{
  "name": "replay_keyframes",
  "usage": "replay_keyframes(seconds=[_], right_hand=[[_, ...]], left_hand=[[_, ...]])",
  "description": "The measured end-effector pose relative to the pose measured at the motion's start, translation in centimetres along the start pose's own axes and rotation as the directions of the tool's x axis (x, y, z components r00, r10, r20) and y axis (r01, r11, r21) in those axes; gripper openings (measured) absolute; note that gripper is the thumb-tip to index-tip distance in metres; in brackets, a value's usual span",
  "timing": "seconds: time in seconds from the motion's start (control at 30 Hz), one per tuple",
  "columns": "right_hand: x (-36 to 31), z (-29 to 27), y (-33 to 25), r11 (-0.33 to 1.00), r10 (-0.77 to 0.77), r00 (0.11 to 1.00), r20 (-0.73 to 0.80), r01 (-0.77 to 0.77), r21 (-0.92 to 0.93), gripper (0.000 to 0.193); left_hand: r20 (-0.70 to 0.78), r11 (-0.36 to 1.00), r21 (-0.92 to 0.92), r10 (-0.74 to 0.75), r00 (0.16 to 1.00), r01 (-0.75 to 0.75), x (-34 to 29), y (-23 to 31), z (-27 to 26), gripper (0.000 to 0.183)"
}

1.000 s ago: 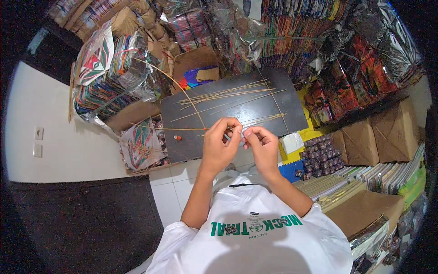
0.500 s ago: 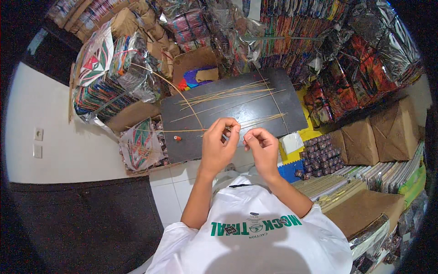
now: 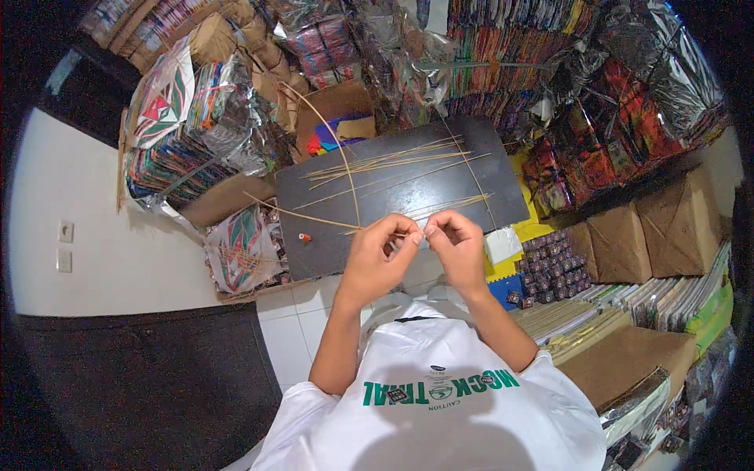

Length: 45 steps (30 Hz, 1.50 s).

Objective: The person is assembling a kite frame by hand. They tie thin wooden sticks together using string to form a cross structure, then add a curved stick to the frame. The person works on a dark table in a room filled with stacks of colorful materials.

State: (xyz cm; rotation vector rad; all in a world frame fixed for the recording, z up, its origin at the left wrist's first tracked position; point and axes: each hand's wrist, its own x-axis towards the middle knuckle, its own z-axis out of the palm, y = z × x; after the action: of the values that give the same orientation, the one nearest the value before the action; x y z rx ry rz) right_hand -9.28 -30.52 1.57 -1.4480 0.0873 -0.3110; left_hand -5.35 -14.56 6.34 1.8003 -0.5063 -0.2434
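Note:
Over the near edge of the dark table [image 3: 314,255], my left hand [image 3: 378,257] is closed around the meeting ends of two thin bamboo sticks. A bowed bamboo stick [image 3: 346,161] curves up and away from it toward the far left. The other bamboo stick [image 3: 302,214] reaches left, past the table's edge. My right hand [image 3: 458,250] is closed in a pinch, its fingertips close against those of my left. Whatever lies in that pinch is too small to make out. Beyond my hands, several loose bamboo sticks [image 3: 385,166] lie across the tabletop.
A small red-and-white spool [image 3: 304,237] rests on the table's left part. Left of the table, a printed kite sheet [image 3: 245,247] lies on a box. Bundled sheets [image 3: 181,149] stack behind it. White packet [image 3: 503,245], small dark boxes [image 3: 556,267] and brown parcels [image 3: 679,224] are on the right.
My right hand has come in to my left fingertips. The sticks in my left hand have swung clockwise: the bowed one stands more upright, the other's far end has risen.

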Motion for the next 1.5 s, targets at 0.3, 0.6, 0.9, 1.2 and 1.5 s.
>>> replay_keyframes(seconds=[0.3, 0.6, 0.9, 1.2, 1.5], right_hand=[[0.5, -0.1, -3.4, 0.884, -0.256, 0.961, 0.101, 0.275, -0.378, 0.008], [0.1, 0.3, -3.4, 0.741, -0.474, 0.873, 0.114, 0.465, -0.485, 0.01], [0.1, 0.5, -2.3, 0.881, -0.319, 0.948, -0.007, 0.294, -0.37, 0.008], [0.0, 0.5, -0.8, 0.948, -0.246, 0.967, -0.062, 0.227, -0.223, 0.008], [0.1, 0.2, -0.7, 0.968, -0.24, 0.96, -0.143, 0.225, -0.111, 0.015]], left_hand=[[0.001, 0.982, 0.187, 0.031, 1.0, -0.031, 0.2, 1.1, 0.1, 0.011], [-0.106, 0.99, -0.139, -0.023, 0.994, 0.008, 0.5, -0.2, 1.2, 0.011], [0.045, 0.948, -0.303, -0.091, 0.995, 0.101, 0.6, 0.1, 0.2, 0.011], [-0.018, 0.973, -0.219, -0.085, 0.996, 0.079, 0.9, 0.8, -0.7, 0.007], [-0.067, 0.983, -0.177, 0.045, 0.997, -0.056, 1.3, 0.4, -1.1, 0.012]])
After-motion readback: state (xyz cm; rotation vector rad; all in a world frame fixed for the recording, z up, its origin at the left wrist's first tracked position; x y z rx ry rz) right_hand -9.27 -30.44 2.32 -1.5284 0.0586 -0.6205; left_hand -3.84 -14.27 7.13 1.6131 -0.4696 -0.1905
